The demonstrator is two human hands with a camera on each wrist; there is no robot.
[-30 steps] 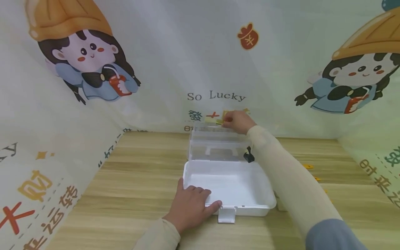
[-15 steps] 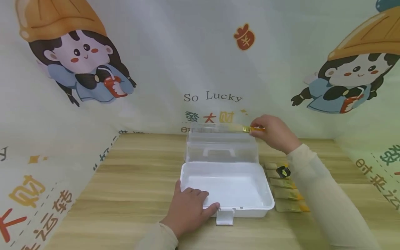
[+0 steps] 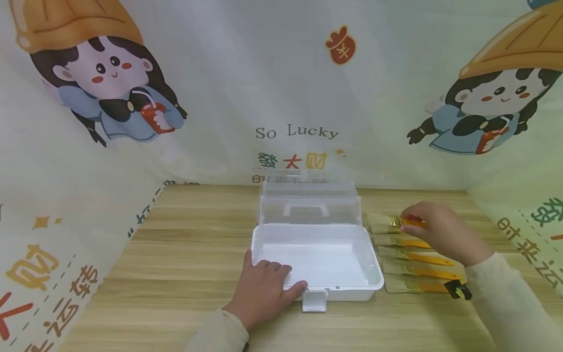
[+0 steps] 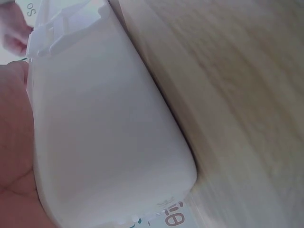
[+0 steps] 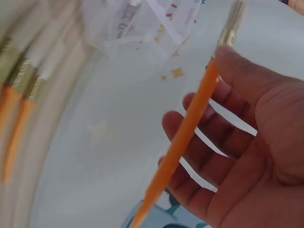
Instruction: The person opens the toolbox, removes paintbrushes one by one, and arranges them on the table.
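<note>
In the head view a white plastic box (image 3: 352, 295) stands on the wooden table, its clear lid (image 3: 310, 189) tipped back. My left hand (image 3: 263, 293) holds the box's front left corner, fingers over the rim and thumb along the front edge. The left wrist view has the palm (image 4: 14, 142) against the box's outer wall. My right hand (image 3: 444, 233) pinches a flat paintbrush (image 5: 190, 118) near its metal ferrule, thumb on one side and fingers on the other. Its pale bristles point left, over the far end of a row of similar paintbrushes (image 3: 431, 259).
The row of orange-handled brushes lies right of the box, bristles toward it. A white latch (image 3: 314, 300) hangs at the box's front. Bare wooden table (image 3: 189, 254) lies to the left. A printed cloth (image 3: 220, 98) walls in the back and sides.
The right hand has moved from behind the lid rightward and down to the far end of the brush row, carrying the paintbrush. The left hand has stayed on the box corner.
</note>
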